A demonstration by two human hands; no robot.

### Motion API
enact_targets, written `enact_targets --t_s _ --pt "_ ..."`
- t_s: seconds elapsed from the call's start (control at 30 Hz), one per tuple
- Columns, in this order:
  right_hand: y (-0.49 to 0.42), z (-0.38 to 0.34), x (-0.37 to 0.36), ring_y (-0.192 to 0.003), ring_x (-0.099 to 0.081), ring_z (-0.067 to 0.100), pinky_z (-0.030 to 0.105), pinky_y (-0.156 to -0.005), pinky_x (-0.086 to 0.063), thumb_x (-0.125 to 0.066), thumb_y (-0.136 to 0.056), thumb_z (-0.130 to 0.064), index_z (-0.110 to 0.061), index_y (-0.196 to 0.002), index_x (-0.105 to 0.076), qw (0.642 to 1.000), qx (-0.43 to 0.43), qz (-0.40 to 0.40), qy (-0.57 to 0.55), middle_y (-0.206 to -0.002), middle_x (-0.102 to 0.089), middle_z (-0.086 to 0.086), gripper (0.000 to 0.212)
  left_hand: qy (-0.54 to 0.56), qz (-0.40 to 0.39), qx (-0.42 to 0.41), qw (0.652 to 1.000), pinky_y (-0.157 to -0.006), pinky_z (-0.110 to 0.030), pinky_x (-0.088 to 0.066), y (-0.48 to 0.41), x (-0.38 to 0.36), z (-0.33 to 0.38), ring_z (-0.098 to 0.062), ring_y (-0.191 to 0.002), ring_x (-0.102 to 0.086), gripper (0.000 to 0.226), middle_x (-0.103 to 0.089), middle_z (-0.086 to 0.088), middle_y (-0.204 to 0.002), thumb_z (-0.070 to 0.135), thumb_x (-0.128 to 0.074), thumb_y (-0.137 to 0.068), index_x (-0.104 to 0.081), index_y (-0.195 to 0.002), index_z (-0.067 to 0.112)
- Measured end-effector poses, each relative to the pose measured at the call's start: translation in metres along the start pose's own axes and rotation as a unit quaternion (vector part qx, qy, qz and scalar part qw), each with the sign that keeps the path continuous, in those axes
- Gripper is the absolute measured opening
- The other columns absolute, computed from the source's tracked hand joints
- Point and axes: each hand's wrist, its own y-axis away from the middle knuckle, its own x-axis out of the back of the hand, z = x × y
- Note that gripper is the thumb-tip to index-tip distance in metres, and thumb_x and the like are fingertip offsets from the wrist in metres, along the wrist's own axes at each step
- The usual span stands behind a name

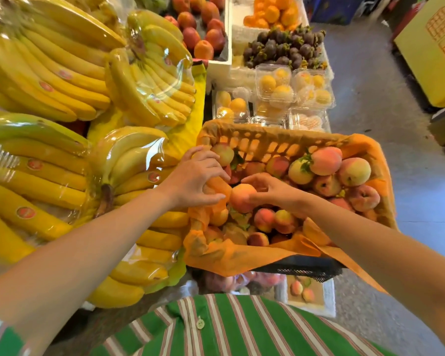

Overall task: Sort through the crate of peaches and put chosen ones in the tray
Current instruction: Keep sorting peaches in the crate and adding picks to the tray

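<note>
The left hand [198,181] grips a fold of orange paper liner [242,260] at the left edge of a crate, with its fingers curled over the fold. The right hand [275,191] holds one peach [242,197] between thumb and fingertips, just above the heap and just beside the left hand. This peach is round and matte, pale orange with a pink blush.

The crate [306,270] is black mesh plastic, with the liner draped over its walls. The peaches [326,160] inside are piled highest on the right. They range from yellow-green to rosy red, and a few have leaves.

Under the crate's near edge, a white tray [329,294] with two peaches in it is partly hidden.

Bunches of bananas [49,73] wrapped in clear plastic fill the left side. Beyond the crate are clear boxes of yellow fruit [275,83], dark mangosteens [283,47], oranges [275,11] and red-orange fruit [201,27] in white boxes. On the right is a grey floor [370,98] with a yellow carton [434,47] standing on it. A green striped shirt [229,327] shows at the bottom.
</note>
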Motion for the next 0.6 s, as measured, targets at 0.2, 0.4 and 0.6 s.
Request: enact_targets --t_s 0.2,0.4,0.6 --pt "0.021 -0.025 0.007 -0.119 -0.058 0.015 0.035 -0.096 -0.053 -0.080 -0.077 -0.015 -0.026 -0.135 -0.050 0.990 0.059 -0.022 -0.127 -0.132 -0.055 -0.001 0.066 0.012 -0.038 0.070 0.997 -0.108 -0.038 -0.010 -0.014 0.006 0.027 -0.019 -0.128 -0.026 0.086 -0.054 -0.004 -0.125 0.083 -0.038 -0.069 -0.050 -0.137 0.031" --pt "0.028 -0.032 0.001 -0.121 -0.054 0.010 0.029 -0.094 -0.053 -0.079 -0.075 -0.001 -0.023 -0.137 -0.043 0.985 0.090 0.018 -0.147 -0.137 -0.048 -0.002 0.076 0.124 -0.077 0.211 0.966 -0.107 -0.041 -0.013 -0.026 -0.001 0.032 -0.025 -0.131 -0.024 0.093 -0.047 -0.002 -0.127 0.088 -0.024 -0.063 -0.051 -0.134 0.034" --pt "0.023 -0.033 0.001 -0.121 -0.057 0.019 0.032 -0.098 -0.051 -0.070 -0.082 0.003 -0.021 -0.140 -0.039 0.983 0.087 -0.046 -0.154 -0.135 -0.049 0.009 0.070 0.206 -0.025 0.239 0.948 -0.097 -0.031 -0.015 -0.019 0.006 0.026 -0.016 -0.123 -0.027 0.086 -0.043 0.003 -0.123 0.084 -0.049 -0.049 -0.055 -0.122 0.039"
